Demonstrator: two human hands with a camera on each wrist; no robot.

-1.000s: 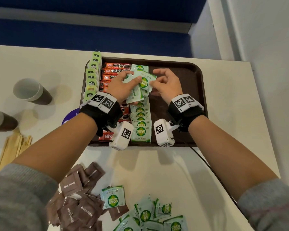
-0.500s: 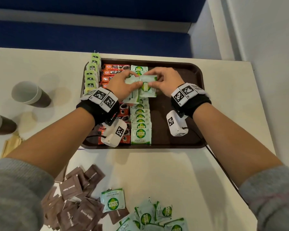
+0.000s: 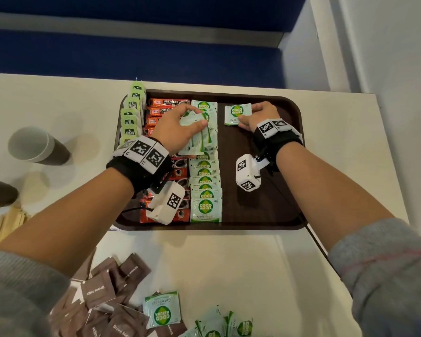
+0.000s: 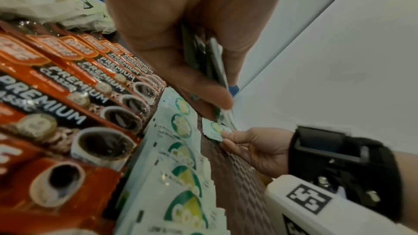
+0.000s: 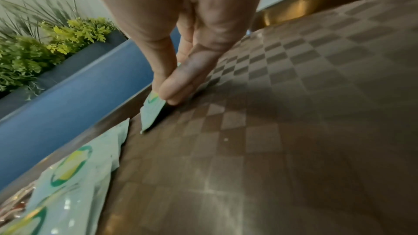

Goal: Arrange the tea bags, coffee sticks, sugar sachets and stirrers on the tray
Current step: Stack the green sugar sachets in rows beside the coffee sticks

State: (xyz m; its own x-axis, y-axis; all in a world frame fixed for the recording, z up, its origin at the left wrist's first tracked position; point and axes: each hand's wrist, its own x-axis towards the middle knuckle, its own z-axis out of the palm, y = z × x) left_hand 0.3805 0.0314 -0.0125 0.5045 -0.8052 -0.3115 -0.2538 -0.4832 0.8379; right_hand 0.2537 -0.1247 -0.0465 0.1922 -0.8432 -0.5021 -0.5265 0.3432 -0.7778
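A dark brown tray point(image 3: 287, 166) holds a column of green tea bags point(image 3: 130, 117), a column of red coffee sticks point(image 3: 167, 104) and a column of green-white coco sugar sachets point(image 3: 206, 190). My left hand point(image 3: 180, 127) grips a small stack of sugar sachets point(image 3: 199, 138) over that column's far part; the stack point(image 4: 214, 63) sits between thumb and fingers. My right hand point(image 3: 258, 115) pinches a single sugar sachet point(image 3: 236, 114) at the tray's far middle, its lower edge touching the tray floor point(image 5: 294, 131) in the right wrist view, sachet point(image 5: 153, 112).
On the table's near edge lie brown sugar sachets point(image 3: 102, 302) and more coco sugar sachets point(image 3: 162, 310). Wooden stirrers point(image 3: 7, 222) lie at the left, next to two paper cups point(image 3: 34, 145). The tray's right half is bare. A wall stands to the right.
My right hand has drawn one sachet off the stack and carried it right, down onto the tray's far middle. My left hand stays over the sachet column with the rest.
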